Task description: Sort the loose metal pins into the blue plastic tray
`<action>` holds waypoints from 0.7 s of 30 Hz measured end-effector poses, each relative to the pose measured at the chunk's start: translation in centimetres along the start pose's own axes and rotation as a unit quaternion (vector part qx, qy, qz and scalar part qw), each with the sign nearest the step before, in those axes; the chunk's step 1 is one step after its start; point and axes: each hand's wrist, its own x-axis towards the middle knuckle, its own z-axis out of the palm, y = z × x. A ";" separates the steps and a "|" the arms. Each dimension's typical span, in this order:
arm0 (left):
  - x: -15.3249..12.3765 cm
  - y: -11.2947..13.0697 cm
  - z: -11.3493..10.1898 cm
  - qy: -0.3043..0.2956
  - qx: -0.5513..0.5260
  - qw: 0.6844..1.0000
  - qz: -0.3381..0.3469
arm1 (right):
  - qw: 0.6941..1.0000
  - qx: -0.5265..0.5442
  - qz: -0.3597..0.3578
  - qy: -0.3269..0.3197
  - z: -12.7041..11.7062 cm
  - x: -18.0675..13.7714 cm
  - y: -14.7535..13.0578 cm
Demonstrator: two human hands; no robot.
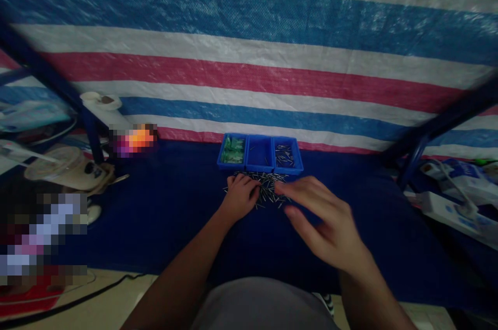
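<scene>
A heap of small metal pins (pixel 268 184) lies on the dark blue cloth (pixel 171 216) just in front of three blue bins. My left hand (pixel 241 196) rests on the heap's left side, fingers curled down onto the pins. My right hand (pixel 322 216) hovers at the heap's right edge, fingers stretched out and slightly blurred, nothing visible in it. The left bin (pixel 232 151) holds green parts, the middle bin (pixel 260 153) looks nearly bare, and the right bin (pixel 287 155) holds several pins.
A striped blue, white and red tarp (pixel 249 60) hangs behind. Dark blue frame legs (pixel 420 148) stand at both sides. A cup with a lid (pixel 70 166) and clutter sit at left; a white power strip (pixel 451 205) with cables lies at right.
</scene>
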 end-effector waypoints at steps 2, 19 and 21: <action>0.0 0.1 -0.1 0.011 -0.007 1.000 0.004 | 0.994 -0.069 0.073 -0.036 1.5 -0.7 3.7; -3.1 11.9 -15.4 0.179 -0.297 0.906 0.243 | 0.969 -0.140 0.199 -0.033 4.5 -6.4 10.5; -3.5 11.7 -16.2 0.117 -0.305 0.898 0.295 | 0.976 -0.120 0.181 -0.026 4.8 -5.8 10.6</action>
